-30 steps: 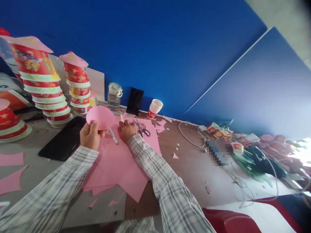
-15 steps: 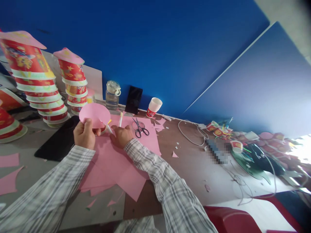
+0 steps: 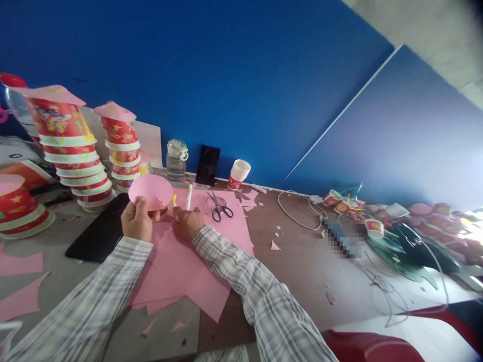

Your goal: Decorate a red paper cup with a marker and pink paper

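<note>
My left hand [image 3: 139, 221] pinches the lower edge of a round pink paper disc [image 3: 151, 191], thumb on its face. Below the disc a bit of a red and white paper rim shows, mostly hidden. My right hand [image 3: 187, 223] is closed around a slim white marker [image 3: 175, 205] with a yellow end pointing up, close to the disc's right edge and apart from it. A second white marker [image 3: 189, 197] with a pale yellow end lies just beyond my right fingers. Black-handled scissors [image 3: 219, 207] rest with blades spread on pink paper sheets [image 3: 181, 266].
Stacked red cup towers [image 3: 85, 166] with pink paper tops stand at the left. A black tablet [image 3: 100, 236] lies by my left wrist. Along the blue partition are a glass jar [image 3: 176, 160], a phone [image 3: 208, 165] and a paper cup [image 3: 239, 173]. Cables and cups lie right.
The marker in my right hand has swung more upright, its yellow end now slightly away from the disc. My left hand keeps its hold. The whole view has shifted and tilted a little.
</note>
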{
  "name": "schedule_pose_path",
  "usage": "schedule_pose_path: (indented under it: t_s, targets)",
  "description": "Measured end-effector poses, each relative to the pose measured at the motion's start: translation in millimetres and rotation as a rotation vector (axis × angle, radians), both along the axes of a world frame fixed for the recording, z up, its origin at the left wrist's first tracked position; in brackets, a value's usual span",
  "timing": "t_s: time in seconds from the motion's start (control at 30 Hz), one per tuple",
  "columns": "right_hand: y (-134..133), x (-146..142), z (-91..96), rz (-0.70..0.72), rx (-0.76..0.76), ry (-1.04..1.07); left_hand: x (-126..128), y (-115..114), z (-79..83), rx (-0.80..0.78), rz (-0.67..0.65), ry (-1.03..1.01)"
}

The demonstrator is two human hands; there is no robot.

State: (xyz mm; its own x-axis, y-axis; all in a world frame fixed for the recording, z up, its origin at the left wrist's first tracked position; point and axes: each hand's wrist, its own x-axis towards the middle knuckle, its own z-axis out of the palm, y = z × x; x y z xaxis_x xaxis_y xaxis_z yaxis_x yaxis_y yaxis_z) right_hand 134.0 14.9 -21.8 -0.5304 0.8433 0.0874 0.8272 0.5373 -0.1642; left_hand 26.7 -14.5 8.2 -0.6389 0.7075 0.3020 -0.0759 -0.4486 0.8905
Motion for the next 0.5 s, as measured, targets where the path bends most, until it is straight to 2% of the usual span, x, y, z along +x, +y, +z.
schedule_pose_path:
  t_s: [0.17,0.27,0.33,0.4,0.5]
  targets:
    - [8.7,-1.4,-1.8,-0.034,-0.001,-0.001,0.7,-2.5,1.0,-0.021,-0.002,0.046]
    - [16.5,-3.6,4.5,-0.068,0.0,-0.006,0.2,-2.3,0.4,-0.042,-0.003,0.055]
    - [17.1,-2.4,17.1,-0.102,0.012,0.017,-0.6,-1.5,0.2,-0.049,0.012,0.04]
    - [8.6,3.3,37.7,-0.135,0.045,0.111,-1.2,-1.4,1.7,-0.051,0.041,0.022]
    - [-26.4,21.2,74.4,-0.047,0.054,0.282,0.3,-3.8,7.6,-0.054,0.058,0.004]
